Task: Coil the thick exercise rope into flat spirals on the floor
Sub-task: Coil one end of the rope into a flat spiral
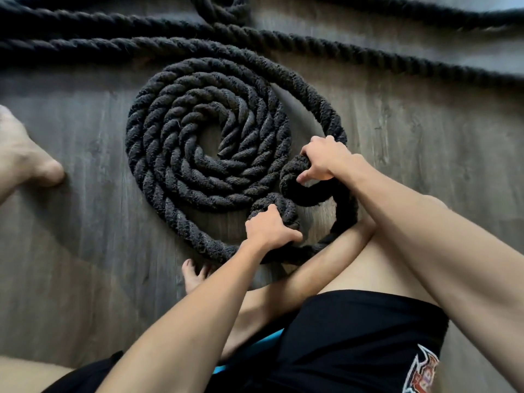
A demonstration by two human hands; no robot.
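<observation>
Legs everywhere: bare foot point(28, 154) at the left edge, shin point(326, 259) slanting across lower centre against the rope point(175, 154), black shorts point(354, 336) below. The rope sat spiralled flat on the wood floor point(85, 236) mid-frame, its loose lengths running left-to-right across the top. At the spiral's lower right, the left hand point(269, 226) and, above it, the right hand point(326, 160) each gripped a kinked bend.

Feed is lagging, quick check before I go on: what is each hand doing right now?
Left hand: closed around the thick black twisted exercise rope.
Right hand: closed around a bend of the same rope.
</observation>
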